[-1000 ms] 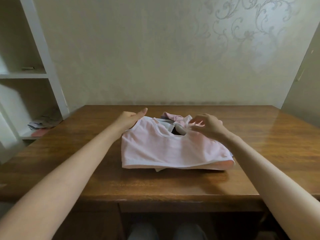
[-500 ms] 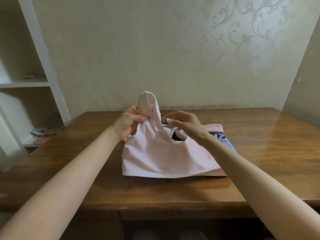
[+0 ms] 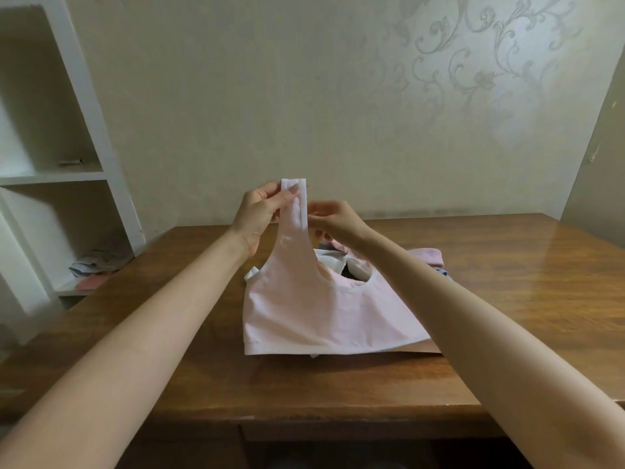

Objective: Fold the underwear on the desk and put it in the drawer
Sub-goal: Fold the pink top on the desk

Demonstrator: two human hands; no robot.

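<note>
A pale pink bra top (image 3: 314, 313) with white trim lies on the wooden desk (image 3: 507, 299), its body flat and its left strap pulled straight up. My left hand (image 3: 260, 214) pinches the top of that strap between thumb and fingers. My right hand (image 3: 334, 221) pinches the strap's right edge a little lower. Under and behind the top lie more garments: a pink ribbed piece (image 3: 427, 257), something blue (image 3: 443, 274) and a white piece (image 3: 329, 257). The drawer is not in sight.
A white shelf unit (image 3: 94, 130) stands at the left, with folded cloths (image 3: 96, 265) on its lower shelf. The wallpapered wall runs behind the desk. The desk's front edge (image 3: 304, 424) is near me.
The top lay flat a second ago with both hands at its upper edge. Since then my left hand has lifted the left strap upright, and my right hand has come over to it.
</note>
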